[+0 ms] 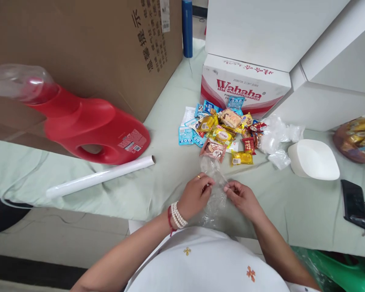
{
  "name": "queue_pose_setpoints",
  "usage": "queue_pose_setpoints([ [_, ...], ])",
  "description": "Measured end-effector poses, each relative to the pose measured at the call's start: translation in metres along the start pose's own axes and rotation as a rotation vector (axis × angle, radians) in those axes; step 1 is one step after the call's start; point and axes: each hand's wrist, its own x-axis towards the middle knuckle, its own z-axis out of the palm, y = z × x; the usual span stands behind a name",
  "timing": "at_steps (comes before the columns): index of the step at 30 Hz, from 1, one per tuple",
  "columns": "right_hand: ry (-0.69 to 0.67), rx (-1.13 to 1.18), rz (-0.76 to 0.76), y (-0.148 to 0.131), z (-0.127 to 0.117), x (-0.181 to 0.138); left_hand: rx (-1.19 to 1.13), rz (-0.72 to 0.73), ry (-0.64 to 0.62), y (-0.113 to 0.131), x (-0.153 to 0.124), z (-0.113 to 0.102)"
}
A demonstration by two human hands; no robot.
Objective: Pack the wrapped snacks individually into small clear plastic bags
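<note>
Between my two hands, near the table's front edge, lies a clear plastic bag (216, 199). My left hand (196, 194), with a ring and a beaded bracelet, has its fingers closed at the bag's left side. At its right side, my right hand (242, 198) pinches the plastic between thumb and fingers. Just beyond the hands is a pile of wrapped snacks (222, 134) in yellow, blue, red and brown wrappers. A brown snack packet (213, 150) is the nearest one, at the bag's far end.
A white bowl (314, 160) and crumpled clear bags (275, 138) stand right of the pile. A Wahaha carton (246, 83) is behind it. Leftward are a red detergent bottle (100, 125), a white roll (100, 177) and a big brown box (88, 48). A black phone (353, 200) lies far right.
</note>
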Motion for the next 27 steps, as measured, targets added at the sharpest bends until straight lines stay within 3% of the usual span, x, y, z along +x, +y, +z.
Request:
queue_pose_setpoints([
  [5,0.161,-0.125,-0.119,-0.010,-0.013,0.011,-0.023,-0.062,-0.016,-0.012,0.013,0.013],
  [11,0.031,-0.029,-0.164,-0.017,0.001,0.036,-0.118,-0.195,0.071,-0.013,0.014,0.018],
  [18,0.021,0.074,-0.175,-0.016,0.009,0.027,-0.445,-0.310,0.194,-0.015,0.030,0.026],
  [22,0.043,0.245,-0.102,-0.008,-0.001,0.022,-0.626,-0.325,0.247,-0.017,0.029,0.022],
  [27,0.171,0.435,-0.172,-0.009,-0.011,0.011,-0.942,-0.397,0.256,-0.003,0.020,-0.003],
])
